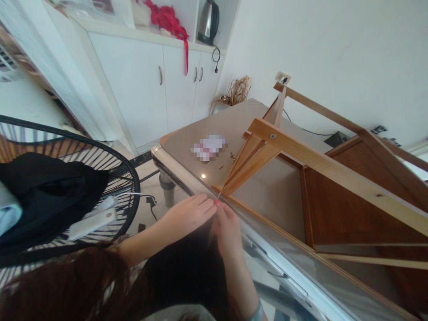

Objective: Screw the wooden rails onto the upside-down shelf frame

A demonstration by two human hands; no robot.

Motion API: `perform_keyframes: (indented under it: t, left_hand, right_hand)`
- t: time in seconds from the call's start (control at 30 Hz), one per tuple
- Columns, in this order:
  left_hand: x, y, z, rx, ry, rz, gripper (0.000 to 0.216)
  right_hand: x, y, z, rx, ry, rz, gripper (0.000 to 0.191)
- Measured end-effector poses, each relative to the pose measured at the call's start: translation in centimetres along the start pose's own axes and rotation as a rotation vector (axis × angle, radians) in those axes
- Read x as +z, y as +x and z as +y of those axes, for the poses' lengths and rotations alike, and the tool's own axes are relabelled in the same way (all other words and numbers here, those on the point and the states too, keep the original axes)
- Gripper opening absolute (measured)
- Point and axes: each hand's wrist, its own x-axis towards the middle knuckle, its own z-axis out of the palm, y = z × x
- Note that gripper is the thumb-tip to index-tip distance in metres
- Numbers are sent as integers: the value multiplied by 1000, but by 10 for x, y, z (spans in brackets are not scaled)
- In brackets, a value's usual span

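Only partly visible (cropped): wooden frame (334, 170)

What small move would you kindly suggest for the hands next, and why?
I would probably steady the thin shiny piece against the wooden frame, since the left hand and right hand meet beside it at the frame's near corner.

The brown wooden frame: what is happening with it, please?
A person's left hand and right hand meet at the edge of the grey-brown table, by the near corner of the brown wooden frame. Anything pinched there is too small to identify. Small brass-coloured pieces, probably screws, lie on the table beside the frame.
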Motion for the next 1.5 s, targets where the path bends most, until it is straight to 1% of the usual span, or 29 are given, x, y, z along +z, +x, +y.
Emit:
perform_keyframes:
  t: [0.17, 0.23, 0.3, 0.33, 0.4, 0.47, 0.53, 0.6, 0.67, 0.73, 0.87, 0.97, 1.07, 1.13, 1.2, 1.3, 1.5]
  left_hand:
    - [2, -3, -1, -32, 30, 68, 19]
    - [0, -3, -4, -69, -46, 79, 18]
    - [-3, -3, -9, -131, -182, 87, 18]
    - [-4, -3, -12, -181, -266, 95, 21]
    - [-4, -4, -15, -346, -473, 116, 33]
    - [0, -4, -15, -547, -746, 141, 42]
    - [9, -3, -13, -709, -1080, 163, 47]
    - [21, 0, -8, -813, -1398, 159, 53]
    - [33, 4, -4, -886, -1644, 101, 54]
    - [41, 8, -1, -909, -1797, 10, 52]
    - [49, 14, -1, -839, -2037, -117, 50]
    - [52, 18, -2, -840, -2265, -161, 46]
    - [53, 21, -1, -923, -2431, -154, 37]
    - [52, 22, 0, -987, -2524, -175, 31]
    - [51, 23, 1, -1020, -2576, -209, 28]
    - [50, 24, 0, -1017, -2610, -246, 25]
    - [45, 27, -1, -1031, -2626, -267, 22]
  right_hand:
    - [2, 0, -2, -6, 32, 14, 38]
    - [4, -1, -2, -8, 51, 16, 38]
    - [6, 0, -2, -6, 74, 5, 38]
    - [7, 0, -1, -3, 88, -2, 38]
    - [8, 0, -1, 11, 126, -12, 37]
    - [8, -1, -1, 36, 180, -15, 33]
    - [10, -3, -2, 61, 232, -9, 29]
    - [11, -4, -3, 80, 265, -6, 28]
    - [12, -5, -3, 105, 284, 1, 29]
    - [12, -5, -3, 127, 302, 0, 30]
    - [12, -4, -2, 130, 327, -20, 29]
    - [12, -3, -1, 138, 364, -35, 27]
    - [11, -3, -1, 139, 401, -65, 27]
    - [11, -3, -1, 138, 411, -66, 28]
    - [10, -3, -1, 144, 415, -55, 31]
    - [9, -2, -2, 151, 391, -51, 34]
    - [8, -3, -4, 123, 259, -35, 33]
